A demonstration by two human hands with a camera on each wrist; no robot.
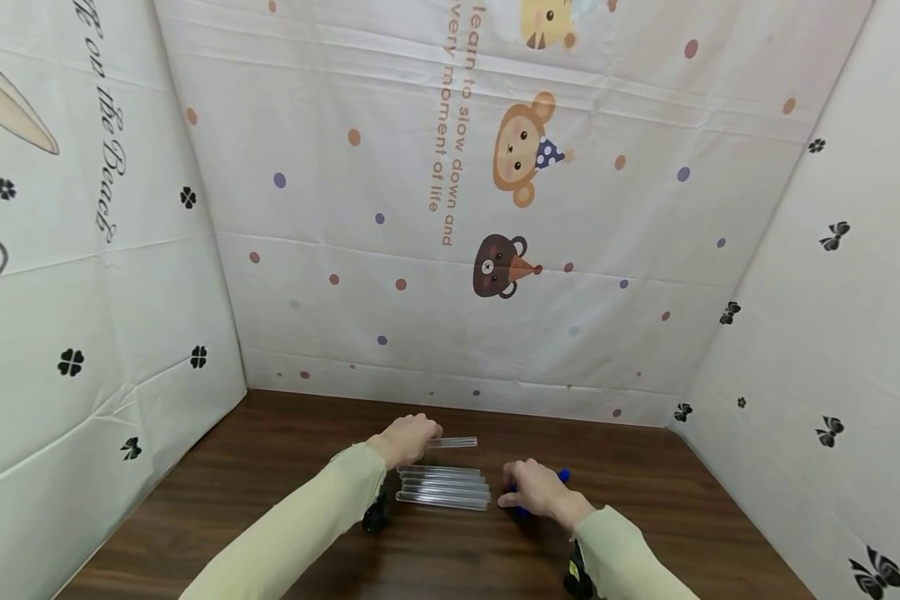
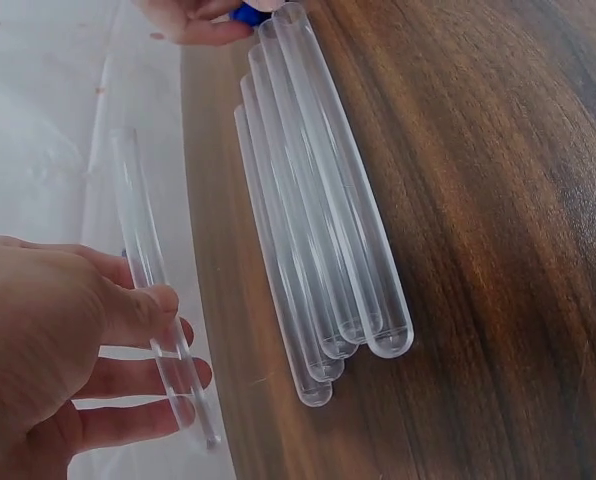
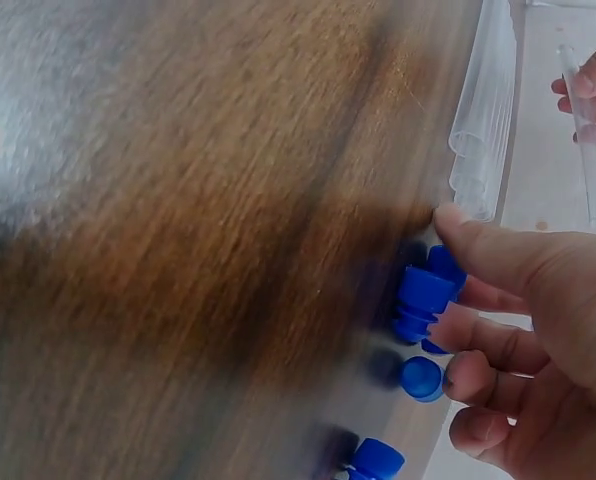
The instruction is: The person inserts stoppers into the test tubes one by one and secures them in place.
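Observation:
My left hand [image 1: 407, 439] holds a clear test tube [image 2: 141, 225], pinching it between thumb and fingers above the table. Just in front of that hand, a row of several clear test tubes [image 1: 442, 487] lies side by side, their rounded ends level with the left wrist view's lower middle. To the right of the row, my right hand [image 1: 537, 489] hovers low over several blue stoppers [image 3: 425, 290]. Its thumb and loosely bent fingers are spread around them, with no stopper visibly gripped. One more blue stopper [image 3: 378, 460] lies apart from the others.
The dark wood-grain table [image 1: 285, 467] is enclosed by white printed cloth at the back [image 1: 315, 317], left [image 1: 142, 317] and right [image 1: 780, 358]. Pale sleeves cover both forearms, and a dark device is strapped beneath each wrist.

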